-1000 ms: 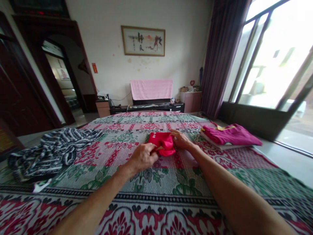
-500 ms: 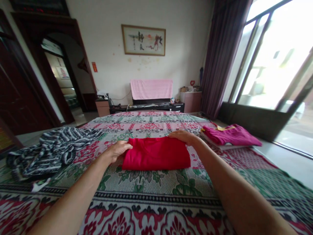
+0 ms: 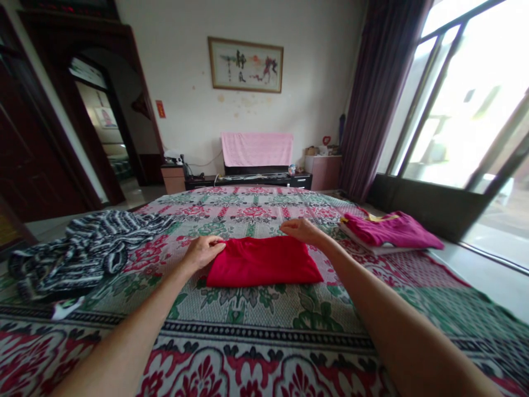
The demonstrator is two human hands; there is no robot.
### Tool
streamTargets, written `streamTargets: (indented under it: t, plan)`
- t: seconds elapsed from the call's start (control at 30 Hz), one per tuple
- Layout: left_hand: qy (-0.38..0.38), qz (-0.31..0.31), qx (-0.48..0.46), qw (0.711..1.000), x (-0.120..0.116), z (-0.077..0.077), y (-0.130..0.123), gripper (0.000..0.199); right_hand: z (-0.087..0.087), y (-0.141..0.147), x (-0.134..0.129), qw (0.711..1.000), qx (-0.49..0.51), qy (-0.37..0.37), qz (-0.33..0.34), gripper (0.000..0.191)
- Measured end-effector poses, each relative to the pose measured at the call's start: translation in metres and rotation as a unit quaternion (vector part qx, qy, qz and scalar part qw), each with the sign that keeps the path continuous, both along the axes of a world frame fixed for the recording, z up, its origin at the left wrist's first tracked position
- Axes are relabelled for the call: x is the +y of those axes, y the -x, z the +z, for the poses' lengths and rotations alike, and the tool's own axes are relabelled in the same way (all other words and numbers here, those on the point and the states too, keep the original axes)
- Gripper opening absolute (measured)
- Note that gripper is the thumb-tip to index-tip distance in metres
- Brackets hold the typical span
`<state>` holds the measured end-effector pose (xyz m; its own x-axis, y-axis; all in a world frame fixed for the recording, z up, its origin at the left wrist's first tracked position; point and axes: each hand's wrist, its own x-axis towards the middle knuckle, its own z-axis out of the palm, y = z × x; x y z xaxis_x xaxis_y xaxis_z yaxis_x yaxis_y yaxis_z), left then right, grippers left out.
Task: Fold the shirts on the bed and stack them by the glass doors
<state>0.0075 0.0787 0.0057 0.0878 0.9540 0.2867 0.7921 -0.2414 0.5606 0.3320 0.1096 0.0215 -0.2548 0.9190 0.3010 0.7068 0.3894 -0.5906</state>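
A folded red garment (image 3: 264, 262) lies on the patterned bedspread straight in front of me, its far edge slightly uneven. At its far left corner my left hand (image 3: 205, 251) pinches the cloth between thumb and fingers. My right hand (image 3: 305, 230) is at the far right edge, with its fingers stretched to the left, just past the cloth. The fingers look loose with nothing gripped between them; whether the palm's underside touches the garment is hidden.
A black-and-white striped garment (image 3: 95, 248) lies crumpled at the left, with a small white item (image 3: 67, 307) by it. Folded magenta clothing (image 3: 392, 229) is stacked at the right. The floral bedspread (image 3: 231, 364) covers the surface. Beyond stands a low cabinet with a pink cloth (image 3: 257, 149).
The garment's far edge has come slightly nearer and lies lower. My right hand has shifted a little left and lifted off the edge. My left hand stays at the left corner.
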Motion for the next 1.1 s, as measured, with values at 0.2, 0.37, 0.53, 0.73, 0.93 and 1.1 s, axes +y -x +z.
streamTargets:
  t: [0.2,0.37,0.53,0.73,0.93,1.1]
  plan:
    - [-0.048,0.013,0.083,0.995,0.002,-0.009,-0.002,0.027,0.002,0.037,-0.019,0.991,-0.062,-0.083,0.090,0.023]
    - [-0.057,0.018,0.104,0.993,0.004,-0.012,-0.003,0.029,-0.003,0.050,-0.026,0.990,-0.091,-0.087,0.060,0.021]
    - [-0.064,0.021,0.130,0.989,0.005,-0.012,-0.004,0.033,-0.005,0.050,-0.023,0.990,-0.078,-0.120,0.007,0.024]
    - [-0.042,0.034,0.100,0.994,0.004,-0.011,-0.005,0.030,-0.013,0.048,-0.018,0.988,-0.107,-0.109,-0.010,0.020]
    - [-0.083,0.044,0.041,0.995,-0.003,0.007,-0.016,0.039,-0.008,0.054,-0.019,0.981,-0.036,-0.186,0.045,0.028]
    - [-0.119,-0.100,0.099,0.983,-0.006,-0.004,-0.029,0.048,-0.005,0.062,-0.032,0.968,-0.103,-0.173,0.153,0.031]
